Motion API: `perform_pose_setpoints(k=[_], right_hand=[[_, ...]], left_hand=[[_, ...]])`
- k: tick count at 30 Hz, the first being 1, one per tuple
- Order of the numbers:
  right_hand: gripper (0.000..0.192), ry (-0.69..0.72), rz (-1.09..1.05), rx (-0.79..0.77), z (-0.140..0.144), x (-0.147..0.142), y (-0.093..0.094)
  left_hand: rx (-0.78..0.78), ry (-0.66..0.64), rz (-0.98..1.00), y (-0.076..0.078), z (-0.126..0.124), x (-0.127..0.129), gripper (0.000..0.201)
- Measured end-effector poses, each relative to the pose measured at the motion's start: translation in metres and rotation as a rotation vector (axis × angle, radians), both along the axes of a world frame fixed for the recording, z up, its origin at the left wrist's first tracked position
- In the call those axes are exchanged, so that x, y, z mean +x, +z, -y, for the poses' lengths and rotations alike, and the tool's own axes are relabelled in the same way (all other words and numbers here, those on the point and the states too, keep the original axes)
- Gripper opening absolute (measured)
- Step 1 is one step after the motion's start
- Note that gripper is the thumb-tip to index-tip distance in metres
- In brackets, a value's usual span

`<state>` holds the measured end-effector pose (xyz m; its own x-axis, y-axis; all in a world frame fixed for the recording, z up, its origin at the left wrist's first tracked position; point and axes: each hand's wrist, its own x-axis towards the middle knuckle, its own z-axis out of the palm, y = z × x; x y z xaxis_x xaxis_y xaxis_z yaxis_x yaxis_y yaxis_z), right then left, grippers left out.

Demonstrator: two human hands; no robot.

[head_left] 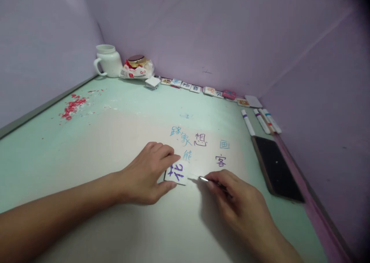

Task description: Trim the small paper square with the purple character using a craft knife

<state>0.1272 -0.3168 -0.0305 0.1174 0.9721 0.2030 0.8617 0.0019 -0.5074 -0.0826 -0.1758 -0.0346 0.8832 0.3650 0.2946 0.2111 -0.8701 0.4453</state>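
My left hand (146,172) pinches a small white card (177,173) with a purple character on it, holding it flat on the pale green table (86,139). My right hand (231,195) grips a thin pen (208,180) whose metal tip points at the card's right edge. Just beyond the card, several characters (199,139) in blue and purple ink are written straight on the table surface.
A black phone (276,166) lies at the right, with several white markers (261,120) behind it. A row of small character tiles (196,87) lines the back wall. A white mug (108,61) and a food packet (135,68) stand in the far corner. Red smears (72,106) mark the left.
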Motion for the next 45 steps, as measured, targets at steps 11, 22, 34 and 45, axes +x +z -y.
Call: perform_pose_setpoints(k=[11, 22, 34, 45], right_hand=[[0.019, 0.03, 0.246, -0.004, -0.004, 0.003, -0.001], [0.02, 0.013, -0.011, 0.063, -0.007, -0.004, -0.01], [0.021, 0.03, -0.069, -0.016, -0.014, -0.001, -0.003], [0.017, 0.023, -0.219, -0.017, -0.014, 0.003, -0.003]], left_hand=[[0.028, -0.025, 0.042, -0.003, -0.002, -0.002, 0.038], [0.006, -0.035, 0.047, -0.003, -0.003, -0.001, 0.036], [0.01, -0.048, 0.054, -0.005, -0.005, 0.002, 0.034], [0.007, -0.039, 0.064, -0.008, -0.005, 0.001, 0.035]])
